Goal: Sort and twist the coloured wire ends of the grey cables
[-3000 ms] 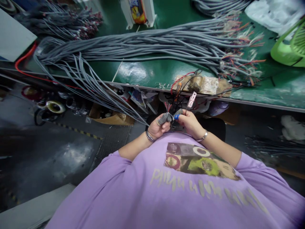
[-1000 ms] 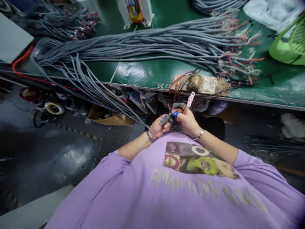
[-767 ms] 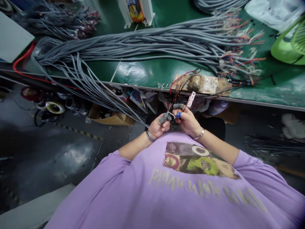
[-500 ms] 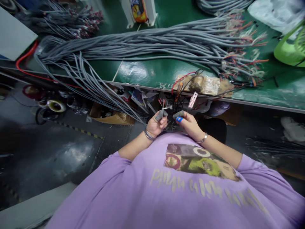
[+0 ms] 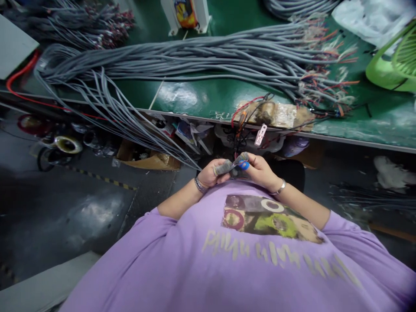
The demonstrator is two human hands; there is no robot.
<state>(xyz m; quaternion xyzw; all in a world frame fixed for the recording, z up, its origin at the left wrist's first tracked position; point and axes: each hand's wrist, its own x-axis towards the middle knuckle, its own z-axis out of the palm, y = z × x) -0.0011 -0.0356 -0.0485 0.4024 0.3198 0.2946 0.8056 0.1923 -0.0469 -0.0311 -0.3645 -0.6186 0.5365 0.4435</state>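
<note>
Carefully pinched, the thin wire ends (image 5: 236, 163) sit just right of the frame's centre, between the closed fingers of the left hand (image 5: 209, 173) and right hand (image 5: 261, 173); steady holds near the tips should limit splaying.

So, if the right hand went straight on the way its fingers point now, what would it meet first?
Probably the left hand, whose grey-covered fingertips sit just ahead, though depth there is hard to judge.

Way ahead-left of the left hand (image 5: 212, 172) is kinda blocked by draped grey cables (image 5: 136, 119); ahead of the right hand (image 5: 260, 172), by a pink strip (image 5: 260, 135). Between those, the green bench (image 5: 195, 96) could be reached.
</note>
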